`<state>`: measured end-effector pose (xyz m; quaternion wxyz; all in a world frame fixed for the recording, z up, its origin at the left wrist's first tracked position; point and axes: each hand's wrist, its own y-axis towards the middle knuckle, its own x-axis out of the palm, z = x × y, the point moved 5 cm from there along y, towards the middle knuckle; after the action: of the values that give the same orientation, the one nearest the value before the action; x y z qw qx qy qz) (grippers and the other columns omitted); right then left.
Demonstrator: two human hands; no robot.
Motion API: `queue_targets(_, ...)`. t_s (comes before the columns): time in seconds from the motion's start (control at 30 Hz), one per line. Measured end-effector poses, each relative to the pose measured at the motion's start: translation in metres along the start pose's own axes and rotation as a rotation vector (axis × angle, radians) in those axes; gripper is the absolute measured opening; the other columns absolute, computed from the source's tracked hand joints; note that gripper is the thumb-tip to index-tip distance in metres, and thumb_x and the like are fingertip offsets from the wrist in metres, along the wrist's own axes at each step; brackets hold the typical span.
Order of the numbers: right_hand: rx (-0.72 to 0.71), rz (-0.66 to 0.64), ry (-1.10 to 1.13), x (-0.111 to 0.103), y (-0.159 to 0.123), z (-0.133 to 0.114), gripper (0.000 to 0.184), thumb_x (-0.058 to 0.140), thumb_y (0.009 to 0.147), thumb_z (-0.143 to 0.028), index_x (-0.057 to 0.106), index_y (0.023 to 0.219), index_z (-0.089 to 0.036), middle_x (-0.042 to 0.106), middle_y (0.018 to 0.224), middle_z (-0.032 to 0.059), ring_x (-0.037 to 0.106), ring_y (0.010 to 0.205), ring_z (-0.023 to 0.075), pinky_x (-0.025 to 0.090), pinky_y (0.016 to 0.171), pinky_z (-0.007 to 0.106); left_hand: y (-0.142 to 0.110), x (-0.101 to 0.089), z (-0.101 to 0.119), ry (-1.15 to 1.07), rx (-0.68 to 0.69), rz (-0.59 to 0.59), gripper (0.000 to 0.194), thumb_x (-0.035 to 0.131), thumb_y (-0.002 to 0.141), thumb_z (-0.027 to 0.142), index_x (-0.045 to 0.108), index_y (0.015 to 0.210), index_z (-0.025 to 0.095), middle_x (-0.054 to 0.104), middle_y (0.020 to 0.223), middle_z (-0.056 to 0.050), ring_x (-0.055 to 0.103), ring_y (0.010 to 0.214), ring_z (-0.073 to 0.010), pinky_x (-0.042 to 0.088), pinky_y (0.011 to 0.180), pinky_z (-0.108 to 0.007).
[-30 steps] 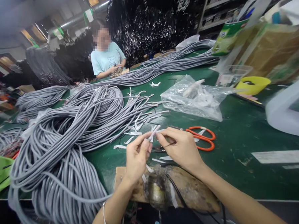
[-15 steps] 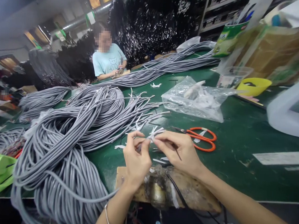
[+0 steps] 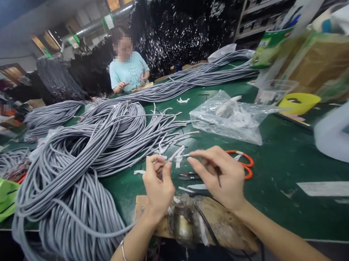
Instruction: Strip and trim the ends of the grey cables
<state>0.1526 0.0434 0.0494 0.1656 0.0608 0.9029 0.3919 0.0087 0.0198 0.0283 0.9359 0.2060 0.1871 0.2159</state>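
Observation:
My left hand [image 3: 159,184] is closed, thumb and fingers pinching the end of a grey cable [image 3: 110,232], whose length passes behind my wrist. White strands [image 3: 177,153] stick out beyond those fingertips. Just right of them, my right hand [image 3: 221,176] pinches a small white strip [image 3: 186,155] between thumb and forefinger. A thin dark piece [image 3: 219,181] shows among its other fingers; its kind is unclear. Orange-handled scissors [image 3: 250,165] lie partly hidden behind my right hand. Dark metal blades [image 3: 188,175] rest on the table between the hands.
Coiled grey cables [image 3: 82,153] cover the left side. A wooden board [image 3: 234,223] with a metal fixture [image 3: 184,224] sits at the front edge. A clear plastic bag [image 3: 228,117], yellow container [image 3: 300,103] and white jug [image 3: 338,135] stand right. A co-worker [image 3: 129,71] sits opposite.
My right hand has moved right, away from my left, uncovering the white strands and blades and covering more of the scissors. The co-worker's hands have moved apart.

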Motion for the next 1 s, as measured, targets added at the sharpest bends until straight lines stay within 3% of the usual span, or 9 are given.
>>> queue_targets(0.17, -0.009, -0.159, 0.037, 0.008, 0.004, 0.003, 0.009, 0.057, 0.078, -0.021, 0.064, 0.076, -0.016, 0.051, 0.067, 0.0002, 0.037, 0.044, 0.0062, 0.034, 0.042, 0.021, -0.003, 0.004, 0.001, 0.012, 0.04, -0.039, 0.009, 0.051, 0.082, 0.017, 0.044, 0.087, 0.02, 0.052, 0.063, 0.004, 0.055, 0.055, -0.0084, 0.041, 0.053, -0.017)
queue_targets(0.33, -0.056, -0.06, -0.016, -0.001, 0.004, -0.002, 0.011, 0.054, 0.075, -0.016, 0.061, 0.066, -0.018, 0.051, 0.064, 0.0007, 0.035, 0.045, 0.0068, 0.03, 0.04, 0.022, -0.004, 0.011, 0.002, 0.024, 0.059, -0.203, 0.01, 0.05, 0.081, 0.015, 0.052, 0.089, 0.02, 0.062, 0.075, -0.001, 0.062, 0.069, -0.0135, 0.046, 0.063, -0.021)
queue_targets(0.47, 0.254, -0.115, 0.104, -0.007, 0.016, 0.025, 0.014, 0.056, 0.069, -0.022, 0.058, 0.055, -0.017, 0.048, 0.055, -0.0011, 0.034, 0.043, 0.0066, 0.026, 0.039, 0.022, -0.006, 0.014, 0.005, -0.025, 0.045, -0.352, 0.013, 0.05, 0.081, 0.016, 0.057, 0.091, 0.02, 0.061, 0.072, -0.001, 0.058, 0.064, -0.0119, 0.044, 0.059, -0.02)
queue_targets(0.6, 0.685, -0.591, 0.499, 0.016, 0.007, 0.044, 0.02, 0.059, 0.063, -0.033, 0.058, 0.054, -0.015, 0.036, 0.04, -0.0065, 0.024, 0.036, 0.0044, 0.017, 0.034, 0.02, -0.003, 0.012, 0.003, -0.241, -0.113, -0.384, 0.017, 0.052, 0.082, 0.03, 0.062, 0.088, 0.016, 0.05, 0.058, 0.002, 0.042, 0.049, -0.0074, 0.032, 0.045, -0.017)
queue_targets(0.67, 0.727, -0.649, 0.535, 0.02, 0.002, 0.044, 0.021, 0.061, 0.062, -0.034, 0.059, 0.055, -0.015, 0.041, 0.041, -0.0052, 0.028, 0.037, 0.0048, 0.02, 0.035, 0.02, -0.001, 0.01, 0.0, -0.367, -0.235, -0.336, 0.026, 0.054, 0.08, 0.039, 0.061, 0.085, 0.014, 0.046, 0.055, 0.003, 0.034, 0.043, -0.005, 0.025, 0.04, -0.017)
queue_targets(0.8, 0.476, -0.18, 0.274, 0.001, 0.011, 0.037, 0.021, 0.055, 0.076, -0.034, 0.065, 0.075, -0.016, 0.063, 0.072, 0.0049, 0.05, 0.053, 0.0106, 0.035, 0.041, 0.021, 0.0, 0.016, -0.005, -0.528, -0.397, -0.341, 0.033, 0.059, 0.075, 0.046, 0.051, 0.088, 0.017, 0.041, 0.051, 0.008, 0.02, 0.037, -0.0013, 0.014, 0.036, -0.014)
queue_targets(0.83, 0.384, -0.153, 0.237, 0.0, 0.012, 0.031, 0.021, 0.053, 0.079, -0.033, 0.065, 0.083, -0.016, 0.064, 0.081, 0.0065, 0.054, 0.058, 0.0118, 0.037, 0.042, 0.021, 0.0, 0.017, -0.005, -0.548, -0.408, -0.346, 0.034, 0.06, 0.075, 0.046, 0.047, 0.088, 0.018, 0.04, 0.05, 0.009, 0.019, 0.037, -0.0011, 0.014, 0.036, -0.014)
queue_targets(0.9, 0.191, -0.268, 0.214, 0.007, 0.011, 0.018, 0.019, 0.051, 0.082, -0.029, 0.065, 0.089, -0.018, 0.066, 0.087, 0.0075, 0.058, 0.063, 0.0135, 0.042, 0.046, 0.021, -0.001, 0.019, -0.005, -0.554, -0.403, -0.333, 0.034, 0.061, 0.074, 0.046, 0.042, 0.086, 0.02, 0.04, 0.049, 0.01, 0.02, 0.036, -0.0015, 0.014, 0.036, -0.013)
queue_targets(1.0, -0.04, -0.362, 0.09, 0.017, 0.002, 0.005, 0.019, 0.046, 0.085, -0.019, 0.064, 0.078, -0.016, 0.065, 0.073, 0.0065, 0.06, 0.063, 0.0144, 0.046, 0.057, 0.024, -0.002, 0.017, -0.007, -0.426, -0.336, -0.283, 0.026, 0.057, 0.079, 0.042, 0.045, 0.087, 0.02, 0.039, 0.048, 0.01, 0.028, 0.038, -0.0038, 0.02, 0.038, -0.014)
